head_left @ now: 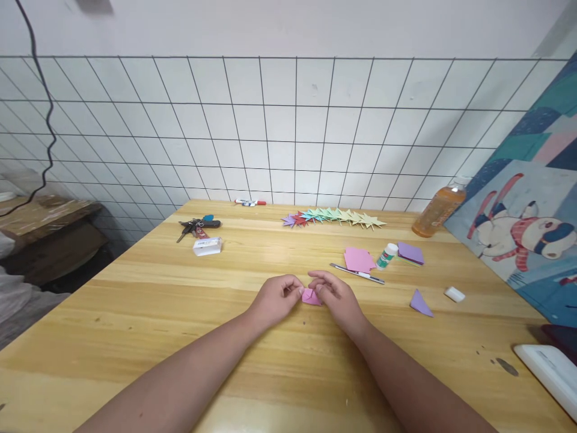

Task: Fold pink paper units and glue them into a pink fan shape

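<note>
One small folded piece of pink paper [310, 297] is held low over the table [252, 258], at its middle, between two hands. Its left edge is pinched between thumb and forefinger of the left hand [280, 294]; its right side is touched by the bent fingers of the right hand [334, 296], though whether it is pinched there cannot be told.

Just beyond the right hand, one slim cutter [367, 276] is laid along the near edge of one pink paper pile [358, 260]. Beside that pile are placed one glue stick [386, 257] and one purple paper stack [410, 252]. Nearer, one folded purple triangle [421, 303] and one white eraser [454, 294] are set apart.

Farther back, one row of pointed paper shapes [333, 216] is laid out, too overlapped to be counted. One bottle [439, 208] is stood at right; one key bunch [198, 226] and one small white box [207, 246] are seen at left.
</note>
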A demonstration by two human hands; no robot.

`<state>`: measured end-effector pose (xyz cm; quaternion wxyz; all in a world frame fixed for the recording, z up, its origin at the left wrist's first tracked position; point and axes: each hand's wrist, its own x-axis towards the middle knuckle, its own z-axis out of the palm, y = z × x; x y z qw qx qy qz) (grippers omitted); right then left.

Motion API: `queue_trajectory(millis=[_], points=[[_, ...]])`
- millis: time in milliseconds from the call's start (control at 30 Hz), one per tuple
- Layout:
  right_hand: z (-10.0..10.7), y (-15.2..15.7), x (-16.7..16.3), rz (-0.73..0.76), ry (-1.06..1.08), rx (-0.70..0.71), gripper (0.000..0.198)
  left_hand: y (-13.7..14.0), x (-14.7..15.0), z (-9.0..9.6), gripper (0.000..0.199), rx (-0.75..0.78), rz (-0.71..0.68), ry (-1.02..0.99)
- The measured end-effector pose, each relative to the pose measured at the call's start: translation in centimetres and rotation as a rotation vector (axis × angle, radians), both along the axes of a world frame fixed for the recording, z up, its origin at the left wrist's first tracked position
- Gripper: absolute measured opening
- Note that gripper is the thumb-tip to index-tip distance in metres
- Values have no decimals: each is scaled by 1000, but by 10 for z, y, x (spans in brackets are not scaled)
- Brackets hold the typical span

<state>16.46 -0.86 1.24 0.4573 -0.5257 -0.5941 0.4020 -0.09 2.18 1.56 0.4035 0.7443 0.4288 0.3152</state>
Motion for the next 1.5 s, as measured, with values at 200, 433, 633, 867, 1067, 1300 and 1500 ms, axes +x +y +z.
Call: queue_trajectory(millis=[200,433,633,867,1067,1300,1500], points=[[3,-1,-3,32,-106,-13,20,-8,-2,12,17,361,0,245],[1,0,-1,0,-186,30,23,-7,-4,13,19,418,-16,295],[3,-1,0,2,-183,64,25,-5,-4,12,18,398,-36,282],[1,0,0,22,-152,48,19,-6,-4,12,17,365,-32,321],[-1,1,0,19,-208,77,18,-7,-3,12,15,388,8,358],[0,0,-2,13,-223,79,20,-7,-2,12,14,380,6,343],[2,-2,-3,-71,-223,123,18,-7,2,9,17,204,5,145]])
